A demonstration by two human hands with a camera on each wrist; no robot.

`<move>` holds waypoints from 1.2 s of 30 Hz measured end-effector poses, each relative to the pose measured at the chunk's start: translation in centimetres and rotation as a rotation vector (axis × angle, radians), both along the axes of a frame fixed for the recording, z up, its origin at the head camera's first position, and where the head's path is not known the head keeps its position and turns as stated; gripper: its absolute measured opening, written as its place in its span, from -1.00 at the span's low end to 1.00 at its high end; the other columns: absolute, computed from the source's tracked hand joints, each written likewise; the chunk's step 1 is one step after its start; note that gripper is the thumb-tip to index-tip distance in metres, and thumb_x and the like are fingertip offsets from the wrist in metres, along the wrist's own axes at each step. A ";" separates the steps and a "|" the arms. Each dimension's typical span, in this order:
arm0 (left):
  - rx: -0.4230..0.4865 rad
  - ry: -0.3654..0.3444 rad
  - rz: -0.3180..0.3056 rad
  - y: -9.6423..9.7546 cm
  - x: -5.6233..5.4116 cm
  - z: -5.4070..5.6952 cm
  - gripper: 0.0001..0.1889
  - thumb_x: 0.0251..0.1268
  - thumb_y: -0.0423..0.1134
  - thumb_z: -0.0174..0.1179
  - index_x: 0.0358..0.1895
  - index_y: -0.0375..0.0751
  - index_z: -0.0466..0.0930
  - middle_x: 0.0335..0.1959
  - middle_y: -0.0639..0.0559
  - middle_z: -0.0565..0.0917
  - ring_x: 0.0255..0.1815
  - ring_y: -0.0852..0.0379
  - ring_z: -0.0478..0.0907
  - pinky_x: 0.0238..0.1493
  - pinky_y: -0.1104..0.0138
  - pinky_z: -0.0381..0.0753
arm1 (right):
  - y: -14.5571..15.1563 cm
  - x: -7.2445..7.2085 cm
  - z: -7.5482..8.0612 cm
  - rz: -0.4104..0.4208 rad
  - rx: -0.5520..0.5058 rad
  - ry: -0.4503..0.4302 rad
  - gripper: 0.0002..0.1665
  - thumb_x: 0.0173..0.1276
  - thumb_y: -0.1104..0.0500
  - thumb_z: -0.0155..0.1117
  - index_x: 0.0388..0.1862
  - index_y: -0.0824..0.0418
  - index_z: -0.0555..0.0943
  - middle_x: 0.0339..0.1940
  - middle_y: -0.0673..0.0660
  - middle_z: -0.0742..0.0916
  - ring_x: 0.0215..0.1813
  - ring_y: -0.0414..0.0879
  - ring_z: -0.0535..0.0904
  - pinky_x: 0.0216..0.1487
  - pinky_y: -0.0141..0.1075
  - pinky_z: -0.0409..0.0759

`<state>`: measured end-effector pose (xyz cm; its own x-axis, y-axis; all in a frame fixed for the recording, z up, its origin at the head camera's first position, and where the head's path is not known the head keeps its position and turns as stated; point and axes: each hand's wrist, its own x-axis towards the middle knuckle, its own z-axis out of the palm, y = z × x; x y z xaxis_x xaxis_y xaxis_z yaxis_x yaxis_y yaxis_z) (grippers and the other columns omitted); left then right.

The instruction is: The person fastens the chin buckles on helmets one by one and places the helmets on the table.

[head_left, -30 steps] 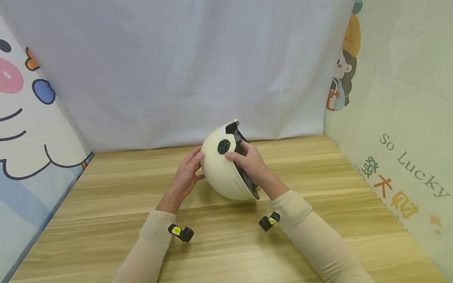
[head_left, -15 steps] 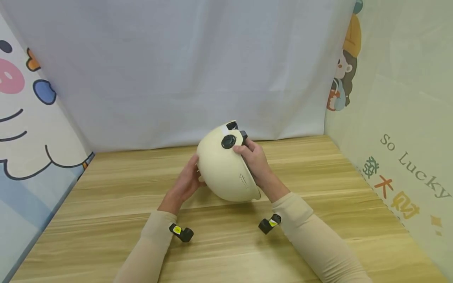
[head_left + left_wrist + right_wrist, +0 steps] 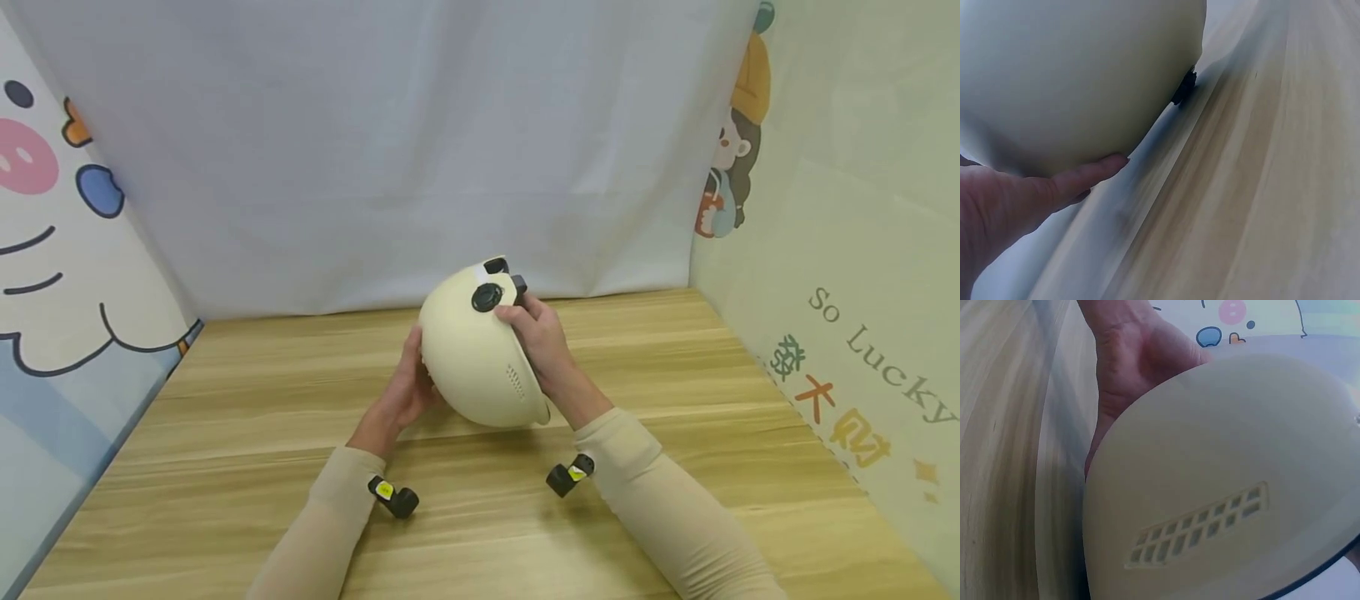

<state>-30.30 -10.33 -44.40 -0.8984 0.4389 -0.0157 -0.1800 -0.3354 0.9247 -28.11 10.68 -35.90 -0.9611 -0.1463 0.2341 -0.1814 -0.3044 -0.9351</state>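
A cream helmet (image 3: 472,358) is tilted on its side between both hands, its dome to the left and its open side to the right. On its upper side is a round black knob (image 3: 487,297); rows of vent holes (image 3: 1197,528) pattern the shell. My left hand (image 3: 408,387) supports the dome from the left, and a straight finger lies along the shell in the left wrist view. My right hand (image 3: 543,342) grips the rim, thumb outside near the knob and other fingers over the edge, partly hidden. Whether the helmet touches the table cannot be told.
The wood-grain table (image 3: 262,467) spreads under the arms. Behind it hangs a pale curtain (image 3: 375,167). Cartoon-printed panels stand at the left (image 3: 67,275) and right (image 3: 847,208). A small black camera sits on each wrist.
The helmet has rolled so its knob side faces me more and its black inside has dropped from sight. My right hand moved slightly right with the rim; my left hand shifted lower along the dome.
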 end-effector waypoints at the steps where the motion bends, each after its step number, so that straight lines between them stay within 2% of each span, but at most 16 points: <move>1: -0.001 -0.008 0.007 0.0 0.0 0.0 -0.13 0.33 0.50 -0.36 0.59 0.11 -0.03 0.52 -0.25 0.05 0.48 -0.25 0.05 0.31 -0.32 0.12 | 0.0 -0.1 0.0 -0.008 0.019 0.015 -0.27 0.34 0.18 0.19 0.46 0.38 0.31 0.14 0.27 0.64 -0.02 -0.06 0.66 0.04 -0.25 0.63; 5: 0.006 -0.038 0.027 -0.3 -0.2 -0.1 -0.14 0.33 0.48 -0.30 0.58 0.11 -0.02 0.51 -0.24 0.05 0.45 -0.23 0.07 0.26 -0.24 0.22 | 0.2 -0.1 0.0 -0.073 0.162 0.135 -0.11 0.38 0.14 0.23 0.58 0.32 0.10 0.48 0.24 0.38 0.38 -0.02 0.40 0.32 -0.17 0.44; 7: 0.006 -0.048 0.041 -0.5 -0.2 0.0 -0.14 0.33 0.48 -0.28 0.58 0.12 -0.03 0.51 -0.25 0.03 0.44 -0.23 0.07 0.25 -0.23 0.22 | 0.4 -0.1 0.0 -0.127 0.266 0.244 -0.02 0.39 0.13 0.26 0.63 0.27 -0.02 0.60 0.17 0.20 0.55 -0.03 0.15 0.45 -0.13 0.26; 9: 0.006 -0.040 0.052 -0.8 -0.2 0.1 -0.14 0.33 0.46 -0.25 0.59 0.12 -0.06 0.52 -0.26 0.01 0.45 -0.25 0.04 0.26 -0.27 0.18 | 0.7 -0.2 0.1 -0.184 0.385 0.392 0.00 0.38 0.11 0.27 0.64 0.24 -0.03 0.63 0.15 0.09 0.61 -0.02 -0.02 0.50 -0.05 0.13; 11: 0.007 -0.027 0.053 -0.9 -0.3 0.2 -0.15 0.33 0.44 -0.23 0.60 0.15 -0.10 0.53 -0.28 -0.03 0.46 -0.28 0.00 0.28 -0.33 0.12 | 1.1 -0.5 0.2 -0.235 0.490 0.574 -0.08 0.37 0.13 0.27 0.61 0.26 0.10 0.64 0.16 0.07 0.63 0.00 -0.10 0.53 0.00 0.03; 14: 0.015 -0.001 0.045 -1.0 -0.3 0.5 -0.14 0.33 0.42 -0.19 0.61 0.16 -0.15 0.55 -0.28 -0.08 0.50 -0.30 -0.07 0.30 -0.39 0.03 | 1.7 -1.0 0.7 -0.258 0.599 0.846 -0.30 0.39 0.20 0.18 0.47 0.38 0.33 0.62 0.28 0.13 0.63 0.11 -0.15 0.54 0.08 -0.11; 16: 0.015 0.006 0.039 -1.0 -0.3 0.6 -0.13 0.32 0.42 -0.16 0.61 0.17 -0.15 0.55 -0.29 -0.09 0.51 -0.31 -0.09 0.31 -0.40 0.01 | 1.9 -1.3 1.1 -0.227 0.644 0.963 -0.43 0.41 0.24 0.11 0.35 0.47 0.44 0.56 0.36 0.23 0.62 0.18 -0.12 0.54 0.08 -0.12; 17: 0.016 0.009 0.038 -1.0 -0.3 0.6 -0.13 0.32 0.42 -0.15 0.61 0.17 -0.15 0.56 -0.29 -0.10 0.52 -0.31 -0.10 0.31 -0.40 0.00 | 2.0 -1.4 1.2 -0.199 0.662 0.992 -0.45 0.42 0.23 0.08 0.32 0.49 0.46 0.54 0.39 0.27 0.61 0.21 -0.09 0.55 0.07 -0.11; 19: 0.014 0.008 0.040 -0.9 -0.2 0.6 -0.14 0.33 0.41 -0.15 0.61 0.19 -0.15 0.57 -0.28 -0.11 0.53 -0.30 -0.12 0.32 -0.39 0.00 | 2.3 -1.4 1.5 -0.144 0.701 1.006 -0.43 0.44 0.17 0.09 0.31 0.52 0.45 0.49 0.41 0.33 0.59 0.23 0.02 0.54 0.03 -0.03; 21: 0.011 0.005 0.040 -0.9 -0.2 0.6 -0.15 0.35 0.40 -0.17 0.61 0.19 -0.16 0.57 -0.27 -0.12 0.53 -0.30 -0.12 0.33 -0.38 -0.01 | 2.6 -1.4 1.6 -0.095 0.742 0.983 -0.33 0.45 0.03 0.15 0.34 0.50 0.42 0.48 0.39 0.36 0.56 0.22 0.11 0.52 0.01 0.06; 25: 0.016 -0.012 0.044 -0.8 -0.3 0.6 -0.15 0.36 0.40 -0.17 0.61 0.19 -0.15 0.58 -0.26 -0.12 0.54 -0.29 -0.12 0.35 -0.37 -0.03 | 3.0 -1.3 1.8 -0.041 0.817 0.945 -0.09 0.32 -0.13 0.28 0.43 0.45 0.33 0.52 0.35 0.29 0.56 0.21 0.10 0.51 0.04 0.09; 29: 0.019 -0.048 0.057 -0.7 -0.4 0.8 -0.13 0.36 0.44 -0.18 0.62 0.18 -0.16 0.58 -0.27 -0.13 0.55 -0.29 -0.14 0.36 -0.37 -0.06 | 3.0 -1.5 2.0 -0.041 0.876 0.924 -0.06 0.27 -0.07 0.30 0.47 0.44 0.27 0.54 0.35 0.24 0.58 0.26 0.01 0.53 0.05 0.00; 36: 0.020 -0.172 0.057 -0.7 -0.6 0.9 -0.05 0.27 0.56 -0.22 0.60 0.10 -0.05 0.54 -0.26 0.02 0.51 -0.24 0.00 0.39 -0.30 -0.01 | 1.7 -1.2 2.6 0.000 0.939 0.756 -0.09 0.36 -0.03 0.28 0.52 0.37 0.21 0.60 0.23 0.16 0.61 0.05 -0.04 0.52 0.00 0.06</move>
